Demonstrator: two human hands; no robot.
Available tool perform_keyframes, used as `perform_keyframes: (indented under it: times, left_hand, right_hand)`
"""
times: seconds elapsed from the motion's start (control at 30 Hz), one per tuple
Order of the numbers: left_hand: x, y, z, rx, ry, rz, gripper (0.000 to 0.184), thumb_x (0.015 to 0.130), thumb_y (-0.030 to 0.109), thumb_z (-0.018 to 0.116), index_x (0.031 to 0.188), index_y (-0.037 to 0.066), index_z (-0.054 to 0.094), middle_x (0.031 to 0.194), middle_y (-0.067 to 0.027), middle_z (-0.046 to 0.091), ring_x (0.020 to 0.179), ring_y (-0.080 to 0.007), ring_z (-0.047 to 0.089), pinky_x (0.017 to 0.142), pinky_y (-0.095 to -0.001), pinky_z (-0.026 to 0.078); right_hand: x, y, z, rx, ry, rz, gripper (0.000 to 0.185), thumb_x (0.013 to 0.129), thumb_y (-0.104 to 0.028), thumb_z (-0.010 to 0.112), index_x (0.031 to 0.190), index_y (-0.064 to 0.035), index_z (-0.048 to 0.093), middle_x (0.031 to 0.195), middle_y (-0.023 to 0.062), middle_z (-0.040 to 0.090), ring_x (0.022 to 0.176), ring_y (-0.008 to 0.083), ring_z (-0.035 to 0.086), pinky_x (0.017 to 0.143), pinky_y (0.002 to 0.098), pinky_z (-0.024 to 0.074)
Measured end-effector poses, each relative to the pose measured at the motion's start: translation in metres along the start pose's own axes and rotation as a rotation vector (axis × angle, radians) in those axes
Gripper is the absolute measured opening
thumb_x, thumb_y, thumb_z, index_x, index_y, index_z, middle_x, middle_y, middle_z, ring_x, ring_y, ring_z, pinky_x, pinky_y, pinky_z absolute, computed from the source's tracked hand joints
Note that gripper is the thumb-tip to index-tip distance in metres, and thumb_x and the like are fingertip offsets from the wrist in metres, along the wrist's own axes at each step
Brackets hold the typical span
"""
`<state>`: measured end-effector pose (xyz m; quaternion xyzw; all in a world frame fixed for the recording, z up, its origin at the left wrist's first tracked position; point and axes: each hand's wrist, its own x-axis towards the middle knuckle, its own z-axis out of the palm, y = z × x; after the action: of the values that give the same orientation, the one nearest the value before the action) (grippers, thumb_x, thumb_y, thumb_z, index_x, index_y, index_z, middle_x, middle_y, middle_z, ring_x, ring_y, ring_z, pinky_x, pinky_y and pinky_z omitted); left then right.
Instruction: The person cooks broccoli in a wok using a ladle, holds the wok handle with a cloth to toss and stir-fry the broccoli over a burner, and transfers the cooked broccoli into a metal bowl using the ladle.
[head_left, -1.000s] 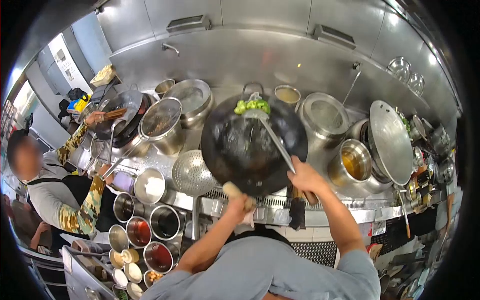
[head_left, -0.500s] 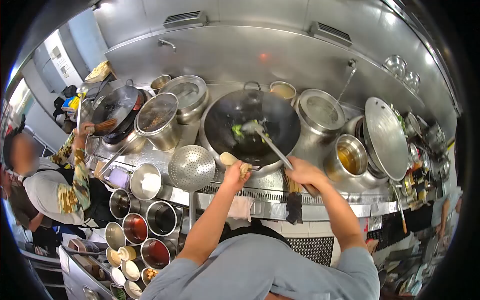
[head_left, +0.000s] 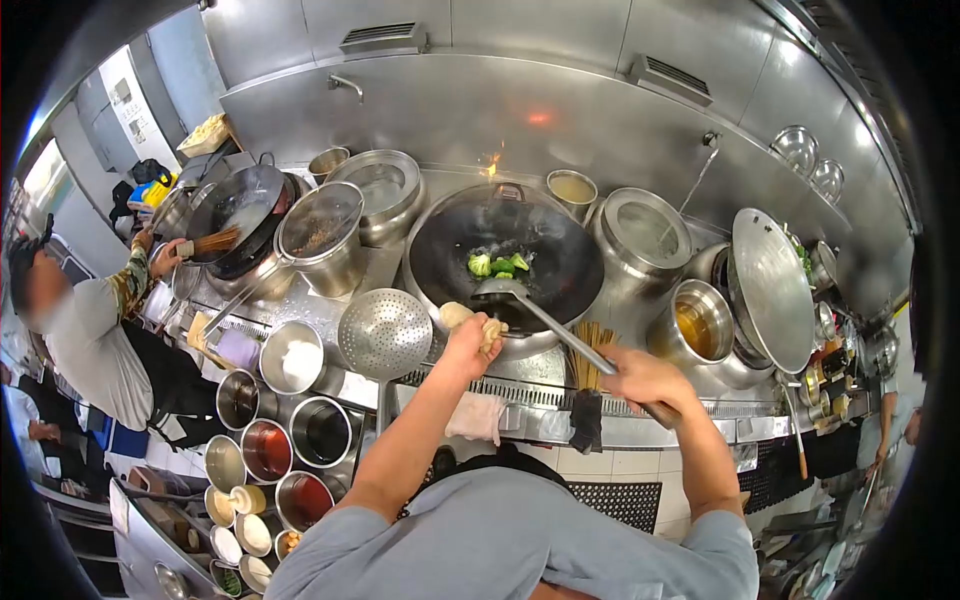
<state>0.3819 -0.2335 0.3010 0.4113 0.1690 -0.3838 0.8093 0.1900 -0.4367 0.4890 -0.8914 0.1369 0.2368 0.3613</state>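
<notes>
My left hand (head_left: 470, 348) is closed around a bunched, beige cloth (head_left: 456, 315) at the near rim of a large black wok (head_left: 445, 250); the wok's handle there is hidden by the hand and cloth. My right hand (head_left: 648, 382) grips the long handle of a metal ladle (head_left: 548, 322). The ladle's bowl is inside the wok, just on the near side of several green broccoli florets (head_left: 502, 266). The broccoli sits together near the wok's middle. A small flame (head_left: 493, 164) shows behind the far rim.
A perforated strainer (head_left: 384, 332) lies left of the wok. Several sauce pots (head_left: 320, 432) stand at lower left. Lidded pots flank the wok, and a pot of amber liquid (head_left: 703, 318) is at right. A bamboo brush (head_left: 590, 355) stands near my right hand. A co-worker (head_left: 95, 345) works at the left wok.
My right hand has moved right and down, drawing the ladle toward me, off the broccoli. The florets now lie gathered and visible. A flame has appeared behind the wok. The co-worker has shifted.
</notes>
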Motion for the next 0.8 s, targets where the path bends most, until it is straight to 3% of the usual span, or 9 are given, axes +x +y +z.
perform_keyframes:
  times: [0.07,0.2,0.27,0.37,0.47,0.6,0.7,0.8]
  left_hand:
    - [0.013,-0.009,-0.008,0.027,-0.002,0.013,0.02,0.097,0.022,0.046,0.098,0.004,0.053,0.086,-0.0101,0.064,0.067,-0.0218,0.062,0.049,-0.0262,0.05]
    - [0.014,-0.074,-0.058,0.086,-0.086,0.133,0.016,0.094,0.016,0.047,0.103,0.004,0.051,0.085,-0.0101,0.063,0.065,-0.0225,0.061,0.048,-0.029,0.049]
    - [-0.018,-0.085,-0.055,0.125,0.061,-0.006,0.011,0.092,0.011,0.051,0.101,0.005,0.049,0.086,-0.0106,0.06,0.064,-0.0232,0.061,0.045,-0.0334,0.048]
    - [-0.02,-0.07,-0.05,0.029,-0.028,0.139,0.011,0.093,0.014,0.052,0.101,0.007,0.05,0.086,-0.0096,0.06,0.066,-0.0227,0.062,0.046,-0.032,0.048]
    - [-0.002,-0.024,-0.022,-0.095,-0.006,0.098,0.012,0.094,0.017,0.053,0.102,0.008,0.052,0.088,-0.008,0.061,0.073,-0.021,0.063,0.049,-0.0299,0.05]
    - [0.031,-0.004,-0.017,0.002,-0.016,0.067,0.02,0.097,0.023,0.045,0.097,0.004,0.054,0.085,-0.0101,0.063,0.068,-0.0216,0.062,0.05,-0.0247,0.051]
    - [-0.011,-0.006,0.009,0.029,0.041,0.012,0.022,0.098,0.023,0.044,0.097,0.003,0.053,0.088,-0.0114,0.064,0.068,-0.0236,0.062,0.049,-0.024,0.051]
    - [0.006,-0.008,0.003,-0.021,-0.042,0.0,0.021,0.098,0.022,0.045,0.098,0.003,0.053,0.089,-0.0119,0.064,0.069,-0.0243,0.062,0.05,-0.0243,0.052]
  right_hand:
    - [0.04,0.014,0.018,-0.03,0.041,-0.036,0.043,0.088,-0.018,0.053,0.127,-0.0014,0.048,0.074,0.0124,0.064,0.049,0.0203,0.061,0.05,0.0376,0.0492]
    - [0.111,0.076,0.069,-0.324,0.551,-0.311,0.046,0.089,-0.015,0.052,0.13,0.0034,0.042,0.074,0.017,0.062,0.054,0.0215,0.062,0.053,0.039,0.0489]
    - [0.052,0.022,0.045,0.221,0.264,-0.038,0.052,0.09,-0.017,0.055,0.135,0.0027,0.041,0.073,0.0152,0.061,0.052,0.0192,0.059,0.052,0.0359,0.0478]
    - [0.015,0.013,0.027,0.3,0.206,-0.018,0.055,0.089,-0.021,0.057,0.138,-0.0005,0.042,0.073,0.0132,0.06,0.05,0.0165,0.057,0.05,0.033,0.0464]
    - [0.002,0.024,0.017,0.183,0.154,-0.034,0.052,0.089,-0.023,0.058,0.135,-0.002,0.047,0.072,0.0109,0.061,0.049,0.0146,0.056,0.049,0.0313,0.0454]
    - [-0.02,0.005,0.008,-0.039,0.084,-0.07,0.051,0.087,-0.024,0.058,0.132,-0.0016,0.05,0.07,0.0108,0.063,0.049,0.0188,0.06,0.051,0.0352,0.0485]
    - [-0.013,0.002,0.007,-0.211,0.071,-0.081,0.049,0.087,-0.022,0.056,0.132,-0.0023,0.048,0.077,0.0161,0.066,0.05,0.0225,0.063,0.054,0.0397,0.0504]
    - [0.027,-0.008,0.011,-0.153,0.026,-0.038,0.048,0.088,-0.019,0.053,0.133,-0.003,0.045,0.088,0.0219,0.067,0.065,0.031,0.068,0.064,0.0449,0.0519]
